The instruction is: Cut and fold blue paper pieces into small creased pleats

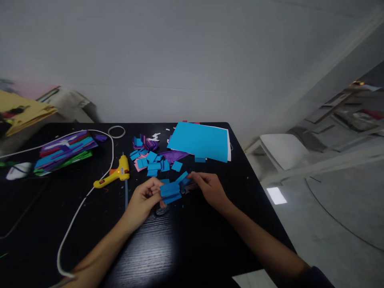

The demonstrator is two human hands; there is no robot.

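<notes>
My left hand is closed on a folded piece of blue paper, pinched between thumb and fingers above the table. Close beside it, my right hand pinches the end of a smaller blue paper strip, which touches or overlaps the folded piece. Under the hands lie scissors, partly hidden, with a dark handle loop showing. Just beyond the hands are several small blue paper pieces, some creased, with pink paper among them.
A yellow glue gun lies left of my hands, its white cord looping over the black table. Blue sheets lie at the back right. Stacked coloured paper sits at the left, and a white stool stands beyond the table's right edge.
</notes>
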